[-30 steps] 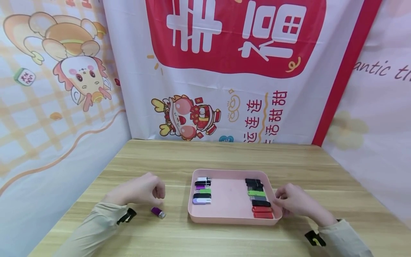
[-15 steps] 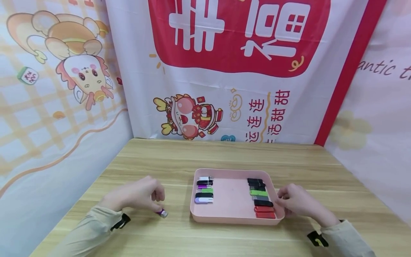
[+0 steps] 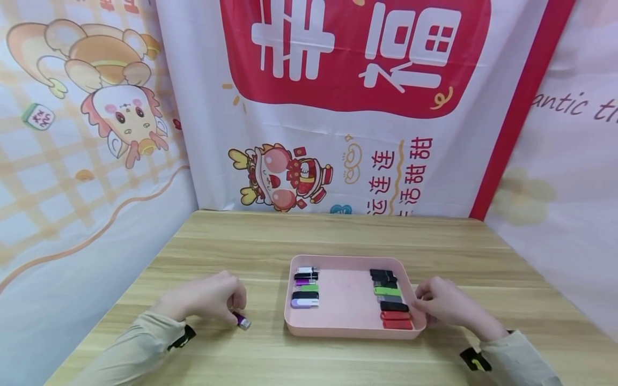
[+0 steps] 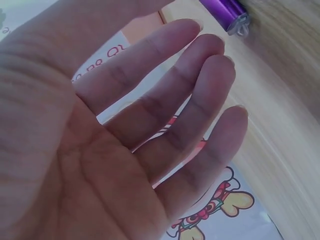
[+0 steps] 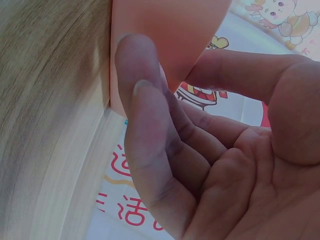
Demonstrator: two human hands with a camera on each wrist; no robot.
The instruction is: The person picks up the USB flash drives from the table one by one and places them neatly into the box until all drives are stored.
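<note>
On the table's left side lies a purple USB flash drive (image 3: 243, 321) with a silver plug end. My left hand (image 3: 207, 297) is over it; the thumb hides its rear part in the head view. In the left wrist view the loosely bent fingers (image 4: 215, 85) end just short of the purple drive (image 4: 225, 12), with nothing between them. My right hand (image 3: 446, 305) pinches the right wall of a pink tray (image 3: 350, 332), thumb on one side and fingertips (image 5: 137, 55) on the other. Two columns of USB drives lie in the tray.
The left column includes a lavender and white drive (image 3: 304, 303); the right one has a green drive (image 3: 387, 291) and a red drive (image 3: 397, 324). Beneath is a wooden table (image 3: 338, 230), with a printed cloth backdrop (image 3: 309, 123) at its far edge.
My left hand has come down to the purple drive, which was fully uncovered a second ago and has barely shifted. The right hand keeps its hold on the tray.
</note>
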